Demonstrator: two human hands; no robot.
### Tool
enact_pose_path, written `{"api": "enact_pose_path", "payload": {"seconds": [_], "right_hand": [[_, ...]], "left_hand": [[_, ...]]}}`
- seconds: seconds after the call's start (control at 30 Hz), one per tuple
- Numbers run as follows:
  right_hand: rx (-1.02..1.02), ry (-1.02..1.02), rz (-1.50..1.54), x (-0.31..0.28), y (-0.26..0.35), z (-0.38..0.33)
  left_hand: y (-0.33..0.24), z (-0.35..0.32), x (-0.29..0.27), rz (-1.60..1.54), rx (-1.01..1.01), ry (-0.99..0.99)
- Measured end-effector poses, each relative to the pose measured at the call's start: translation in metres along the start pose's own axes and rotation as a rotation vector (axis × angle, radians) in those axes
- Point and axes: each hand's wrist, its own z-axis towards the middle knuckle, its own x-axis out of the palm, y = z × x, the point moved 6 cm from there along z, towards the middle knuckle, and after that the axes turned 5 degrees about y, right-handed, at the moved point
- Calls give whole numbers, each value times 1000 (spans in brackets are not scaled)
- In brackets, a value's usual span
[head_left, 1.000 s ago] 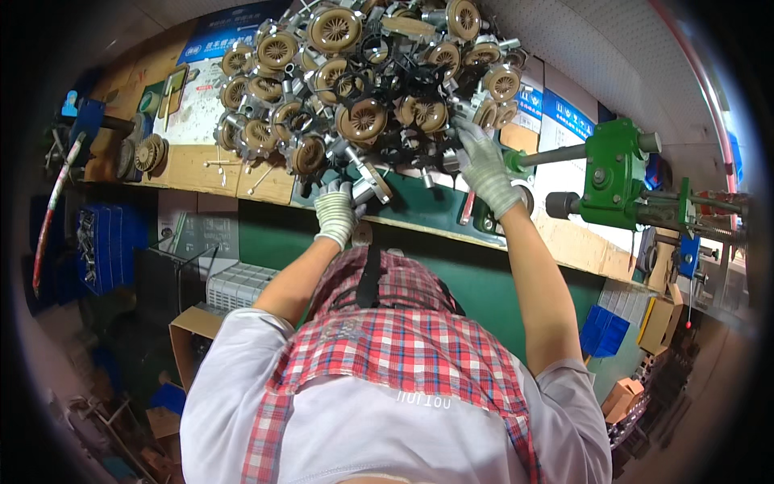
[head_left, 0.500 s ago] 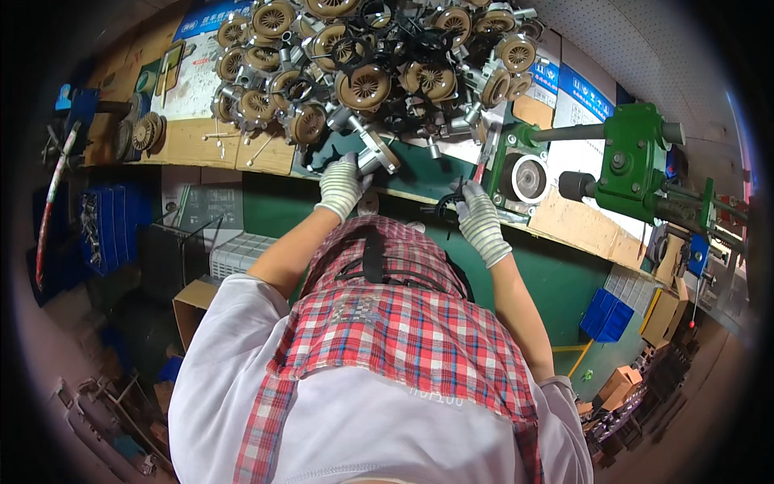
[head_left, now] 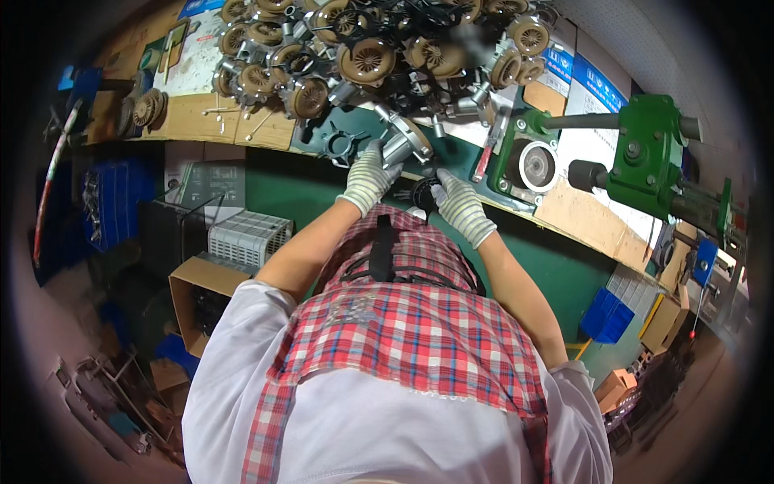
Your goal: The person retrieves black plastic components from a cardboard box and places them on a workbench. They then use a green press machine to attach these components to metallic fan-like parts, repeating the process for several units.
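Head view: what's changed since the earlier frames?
Right hand left the parts heap, took a black ring-shaped part and brought it leftward, toward the body, near the left hand. Left hand stays on a silver part; green press unmoved.

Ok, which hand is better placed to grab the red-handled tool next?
The right hand, probably: it's nearer the red-handled tool, though holding a black part. The left hand is farther, gripping a silver part.
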Motion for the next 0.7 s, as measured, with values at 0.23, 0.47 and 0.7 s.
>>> {"api": "enact_pose_path", "payload": {"seconds": [0.23, 0.47, 0.7], "right_hand": [[298, 194, -6, -18, -37, -58], [411, -30, 859, -23, -79, -95], [496, -276, 1420, -38, -89, -108]], "left_hand": [[-59, -5, 20, 375, -197, 330], [-129, 25, 61, 419, -195, 540], [-118, 28, 87, 246, 103, 490]]}}
